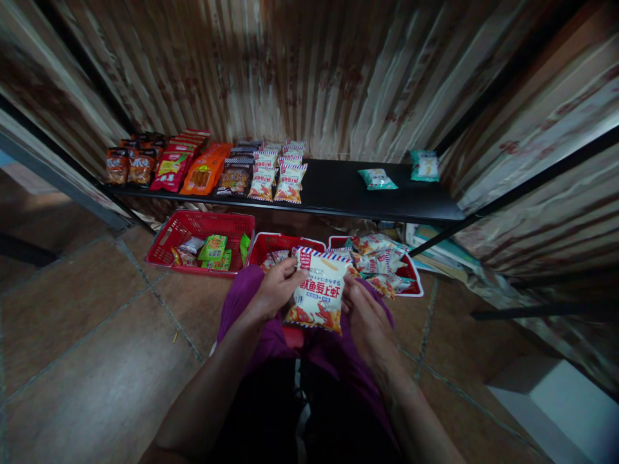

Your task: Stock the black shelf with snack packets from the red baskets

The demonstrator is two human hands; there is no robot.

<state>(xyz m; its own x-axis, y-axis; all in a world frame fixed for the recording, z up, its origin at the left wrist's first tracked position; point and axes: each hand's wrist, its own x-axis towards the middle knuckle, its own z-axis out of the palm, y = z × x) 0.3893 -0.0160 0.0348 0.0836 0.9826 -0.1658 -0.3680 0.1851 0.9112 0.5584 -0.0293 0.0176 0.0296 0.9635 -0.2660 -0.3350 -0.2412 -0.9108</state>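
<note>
A white snack bag (318,290) with a striped top edge and orange pictures is held upright above my knees. My left hand (276,289) pinches its left edge, and my right hand (363,309) grips the right edge. Behind the bag, a red basket (290,241) is partly hidden, with similar bags inside. To its right, another red basket (416,280) is heaped with more of these bags. On the black shelf (333,187), matching white snack bags (290,182) stand in two rows.
Left on the shelf are brown bags (142,167), red bags (170,167), orange bags (206,171) and dark bags (235,175). Two teal bags (378,179) lie toward the right. A left red basket (159,248) holds green packets (213,251). A white box (563,412) stands at lower right.
</note>
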